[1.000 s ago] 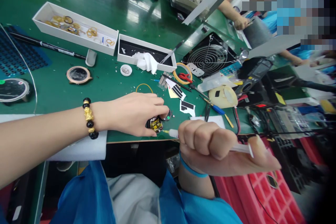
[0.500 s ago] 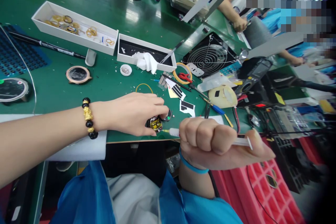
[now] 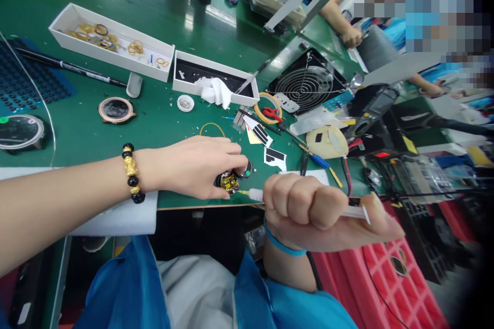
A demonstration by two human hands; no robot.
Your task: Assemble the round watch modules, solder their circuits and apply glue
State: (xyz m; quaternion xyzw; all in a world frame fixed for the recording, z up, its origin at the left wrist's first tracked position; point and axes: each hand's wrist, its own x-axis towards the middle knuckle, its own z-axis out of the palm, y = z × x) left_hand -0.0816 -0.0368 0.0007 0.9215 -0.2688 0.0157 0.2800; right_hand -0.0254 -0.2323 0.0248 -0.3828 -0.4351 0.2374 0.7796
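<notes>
My left hand is closed around an opened watch case near the bench's front edge, with yellow inner parts showing. Beside that case, under my fingertips, is a small round dark piece with a green dot. My right hand wraps round a syringe, its thumb at the plunger end. The syringe's thin tip points left and reaches the edge of the watch case; whether it touches, I cannot tell. Most of the barrel is hidden inside my fist.
White boxes with yellow rings and scraps stand behind my left hand. A round watch part and a small white dish lie nearby. Tape roll, blue screwdriver and fan are to the right. A co-worker's hand is beyond.
Both hands keep their hold and hardly move. The syringe's plunger end looks slightly nearer my right fist. The view has shifted a little.
</notes>
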